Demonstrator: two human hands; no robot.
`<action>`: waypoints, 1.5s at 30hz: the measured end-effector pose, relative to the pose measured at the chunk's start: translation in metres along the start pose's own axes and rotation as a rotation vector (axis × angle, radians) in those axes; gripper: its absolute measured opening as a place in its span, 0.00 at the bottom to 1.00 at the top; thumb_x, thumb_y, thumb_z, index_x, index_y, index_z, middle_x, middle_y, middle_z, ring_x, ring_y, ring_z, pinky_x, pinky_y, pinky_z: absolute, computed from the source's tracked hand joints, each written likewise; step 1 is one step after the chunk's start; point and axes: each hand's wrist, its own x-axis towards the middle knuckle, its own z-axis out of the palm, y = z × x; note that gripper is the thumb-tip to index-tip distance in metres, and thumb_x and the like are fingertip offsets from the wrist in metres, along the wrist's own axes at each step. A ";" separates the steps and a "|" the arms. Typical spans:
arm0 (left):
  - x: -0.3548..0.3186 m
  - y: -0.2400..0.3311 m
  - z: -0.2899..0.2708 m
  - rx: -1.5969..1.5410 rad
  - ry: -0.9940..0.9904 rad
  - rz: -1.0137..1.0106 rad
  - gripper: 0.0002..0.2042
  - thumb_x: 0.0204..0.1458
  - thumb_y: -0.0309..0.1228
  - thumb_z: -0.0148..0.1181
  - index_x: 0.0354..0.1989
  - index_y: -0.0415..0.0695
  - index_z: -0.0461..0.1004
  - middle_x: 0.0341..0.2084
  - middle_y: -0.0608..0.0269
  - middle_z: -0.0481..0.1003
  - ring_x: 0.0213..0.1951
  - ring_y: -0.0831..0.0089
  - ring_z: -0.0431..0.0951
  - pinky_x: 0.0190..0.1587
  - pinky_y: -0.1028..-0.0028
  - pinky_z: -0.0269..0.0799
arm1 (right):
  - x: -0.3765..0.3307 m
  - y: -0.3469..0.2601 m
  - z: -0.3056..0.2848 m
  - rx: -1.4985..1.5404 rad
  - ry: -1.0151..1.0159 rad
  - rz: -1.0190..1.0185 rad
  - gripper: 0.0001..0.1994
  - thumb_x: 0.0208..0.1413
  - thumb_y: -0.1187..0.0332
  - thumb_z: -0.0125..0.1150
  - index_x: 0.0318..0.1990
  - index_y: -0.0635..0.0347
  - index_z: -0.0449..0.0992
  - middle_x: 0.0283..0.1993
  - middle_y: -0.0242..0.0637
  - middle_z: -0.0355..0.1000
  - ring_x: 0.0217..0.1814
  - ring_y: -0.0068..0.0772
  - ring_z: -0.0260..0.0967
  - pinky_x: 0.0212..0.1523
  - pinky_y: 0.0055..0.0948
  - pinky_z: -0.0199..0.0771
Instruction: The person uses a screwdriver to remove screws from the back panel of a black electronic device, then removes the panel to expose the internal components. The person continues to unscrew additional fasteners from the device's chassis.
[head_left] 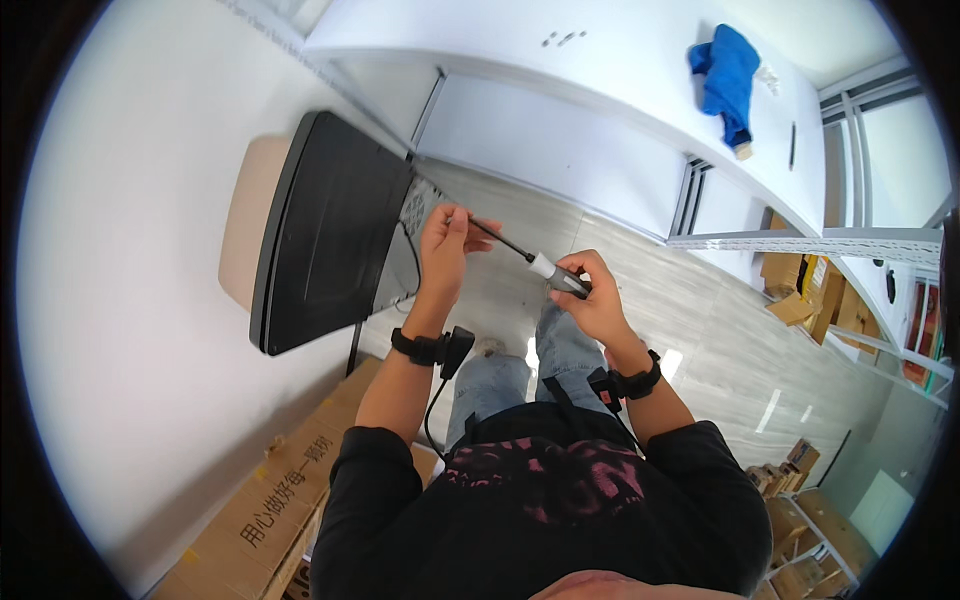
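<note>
screwdriver (545, 268) ran between both hands, handle at 3 o'clock, shaft tip at 9 | right hand (590, 300) was curled tight round the grey handle | left hand (445, 245) pinched the thin shaft tip, fingers together, right by the black monitor (325, 230) | forearms raised from below, wrists strapped

The screwdriver (535, 262) has a thin dark metal shaft and a smooth plastic handle, white and grey. The monitor (325, 230) back is matt black plastic. The boxes (275, 500) are plain brown cardboard. The blue cloth (728, 75) looks soft.
</note>
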 end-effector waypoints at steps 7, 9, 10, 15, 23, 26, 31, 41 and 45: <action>0.141 0.028 0.096 0.534 0.155 0.412 0.07 0.55 0.31 0.56 0.32 0.39 0.74 0.27 0.62 0.76 0.29 0.75 0.74 0.32 0.76 0.70 | 0.056 0.017 -0.099 0.090 0.186 -0.013 0.19 0.40 0.85 0.62 0.41 0.58 0.69 0.35 0.27 0.63 0.38 0.20 0.60 0.39 0.20 0.63; 0.173 0.036 0.119 0.615 0.206 0.466 0.05 0.50 0.29 0.61 0.30 0.40 0.77 0.26 0.62 0.76 0.28 0.73 0.73 0.31 0.75 0.69 | 0.069 0.024 -0.123 0.093 0.221 -0.024 0.19 0.41 0.85 0.62 0.41 0.58 0.69 0.35 0.27 0.63 0.38 0.20 0.60 0.39 0.20 0.63; 0.186 0.036 0.129 0.657 0.237 0.485 0.04 0.47 0.28 0.63 0.29 0.41 0.78 0.26 0.62 0.76 0.28 0.72 0.73 0.31 0.74 0.69 | 0.076 0.028 -0.133 0.112 0.245 -0.005 0.18 0.41 0.84 0.62 0.41 0.58 0.69 0.34 0.27 0.64 0.38 0.20 0.60 0.39 0.20 0.62; 0.234 0.015 0.154 0.929 0.204 0.712 0.04 0.45 0.25 0.63 0.30 0.42 0.79 0.24 0.60 0.76 0.28 0.68 0.71 0.32 0.72 0.68 | 0.105 0.035 -0.164 0.198 0.272 0.042 0.17 0.42 0.83 0.62 0.41 0.59 0.69 0.33 0.27 0.65 0.37 0.20 0.61 0.39 0.19 0.62; 0.250 0.010 0.172 1.091 0.185 0.750 0.06 0.44 0.24 0.62 0.31 0.42 0.79 0.22 0.60 0.76 0.27 0.66 0.71 0.32 0.71 0.68 | 0.133 0.038 -0.186 0.206 0.235 0.040 0.17 0.42 0.82 0.62 0.41 0.60 0.69 0.35 0.28 0.66 0.38 0.20 0.62 0.39 0.20 0.63; 0.242 0.018 0.169 1.053 0.175 0.710 0.06 0.43 0.24 0.63 0.32 0.42 0.79 0.23 0.60 0.76 0.27 0.65 0.71 0.32 0.70 0.68 | 0.142 0.019 -0.184 0.441 0.166 0.213 0.16 0.43 0.82 0.61 0.42 0.60 0.68 0.36 0.30 0.67 0.37 0.22 0.63 0.40 0.21 0.65; 0.182 0.060 0.128 0.939 0.137 0.703 0.06 0.41 0.21 0.63 0.30 0.41 0.78 0.23 0.59 0.76 0.26 0.63 0.73 0.28 0.70 0.69 | 0.163 0.002 -0.165 0.541 -0.069 0.149 0.18 0.49 0.79 0.56 0.48 0.60 0.64 0.37 0.35 0.67 0.36 0.24 0.65 0.39 0.24 0.68; -0.027 0.146 -0.005 1.258 0.510 0.647 0.07 0.39 0.20 0.63 0.29 0.40 0.77 0.25 0.59 0.75 0.29 0.61 0.74 0.33 0.69 0.70 | 0.266 -0.086 -0.010 0.208 -0.586 0.066 0.07 0.48 0.73 0.58 0.35 0.62 0.68 0.29 0.33 0.67 0.28 0.22 0.64 0.27 0.22 0.65; -0.115 0.141 -0.061 1.387 0.933 0.544 0.13 0.39 0.20 0.65 0.36 0.40 0.76 0.36 0.56 0.74 0.39 0.59 0.72 0.40 0.67 0.69 | 0.264 -0.119 0.060 0.256 -0.678 -0.031 0.10 0.51 0.70 0.61 0.25 0.59 0.65 0.29 0.32 0.67 0.27 0.21 0.64 0.24 0.22 0.65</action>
